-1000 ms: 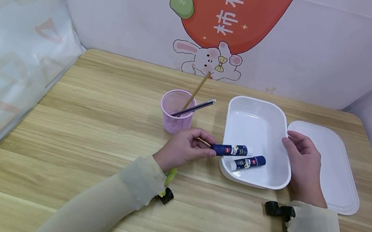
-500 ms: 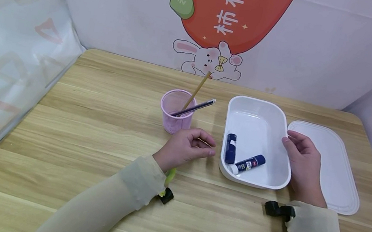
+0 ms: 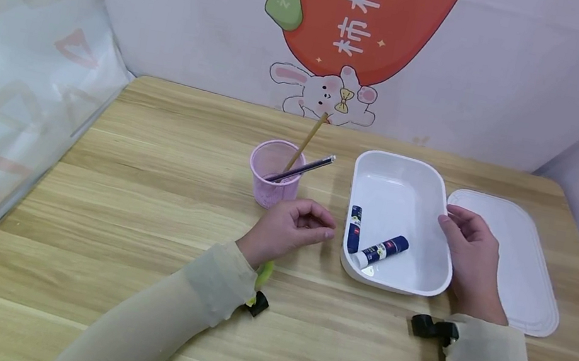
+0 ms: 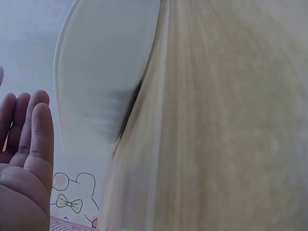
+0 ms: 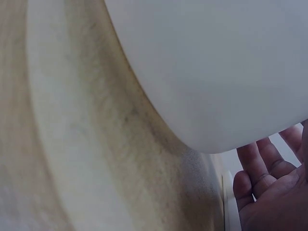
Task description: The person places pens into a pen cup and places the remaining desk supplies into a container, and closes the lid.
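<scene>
A white plastic box [image 3: 403, 187] stands on the table with two dark blue glue sticks inside. One glue stick [image 3: 354, 230] lies along the box's left wall; the other glue stick [image 3: 382, 251] lies slanted by the near left corner, its white end toward that corner. Just left of the box, my left hand [image 3: 289, 231] holds nothing, its fingers loosely bent and apart from the wall. My right hand [image 3: 471, 262] grips the box's right rim, thumb at the edge and fingers outside. In the left wrist view, the box wall [image 4: 103, 72] rises beside the left hand [image 4: 24, 159].
A pink mesh pen cup [image 3: 273, 190] with a wooden stick [image 3: 308, 139] and a dark pen-like stick [image 3: 305, 168] stands behind my left hand. A white lid [image 3: 522, 264] lies to the right of the box, partly under my right hand. A printed cloth [image 3: 177, 27] hangs behind the table.
My left hand has let go of a glue stick, which dropped into the box and settled against the left wall. The other glue stick has shifted slightly. My right hand has stayed on the rim.
</scene>
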A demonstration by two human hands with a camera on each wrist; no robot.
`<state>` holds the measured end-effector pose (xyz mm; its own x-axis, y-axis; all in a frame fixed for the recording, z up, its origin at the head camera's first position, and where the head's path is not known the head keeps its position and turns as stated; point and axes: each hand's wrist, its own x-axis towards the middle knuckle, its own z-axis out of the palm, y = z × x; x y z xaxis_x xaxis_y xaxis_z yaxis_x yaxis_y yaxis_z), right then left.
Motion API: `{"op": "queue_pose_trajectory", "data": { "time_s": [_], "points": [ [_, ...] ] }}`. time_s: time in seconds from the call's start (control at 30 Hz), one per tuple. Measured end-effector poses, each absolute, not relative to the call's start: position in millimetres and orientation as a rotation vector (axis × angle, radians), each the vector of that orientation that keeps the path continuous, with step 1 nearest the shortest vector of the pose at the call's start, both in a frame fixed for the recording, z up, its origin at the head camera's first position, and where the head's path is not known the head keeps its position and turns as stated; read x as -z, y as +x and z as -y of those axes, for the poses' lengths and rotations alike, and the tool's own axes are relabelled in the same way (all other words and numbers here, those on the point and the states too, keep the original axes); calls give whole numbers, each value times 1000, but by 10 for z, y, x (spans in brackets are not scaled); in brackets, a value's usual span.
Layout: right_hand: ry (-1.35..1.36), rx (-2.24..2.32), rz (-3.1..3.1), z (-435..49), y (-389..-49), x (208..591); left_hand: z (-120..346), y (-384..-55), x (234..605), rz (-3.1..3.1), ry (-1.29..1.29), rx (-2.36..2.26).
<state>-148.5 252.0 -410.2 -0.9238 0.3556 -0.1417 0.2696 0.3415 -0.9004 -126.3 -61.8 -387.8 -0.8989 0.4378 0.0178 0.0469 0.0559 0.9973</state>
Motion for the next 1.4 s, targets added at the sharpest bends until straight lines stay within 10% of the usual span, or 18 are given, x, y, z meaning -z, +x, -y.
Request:
{"op": "queue_pose_trajectory", "data": {
  "time_s": [1.4],
  "points": [
    [-561, -1686, 2444, -2521, -1493, 4116, 1170, -1113, 3615, -1918, 484, -2005]
  ]
}}
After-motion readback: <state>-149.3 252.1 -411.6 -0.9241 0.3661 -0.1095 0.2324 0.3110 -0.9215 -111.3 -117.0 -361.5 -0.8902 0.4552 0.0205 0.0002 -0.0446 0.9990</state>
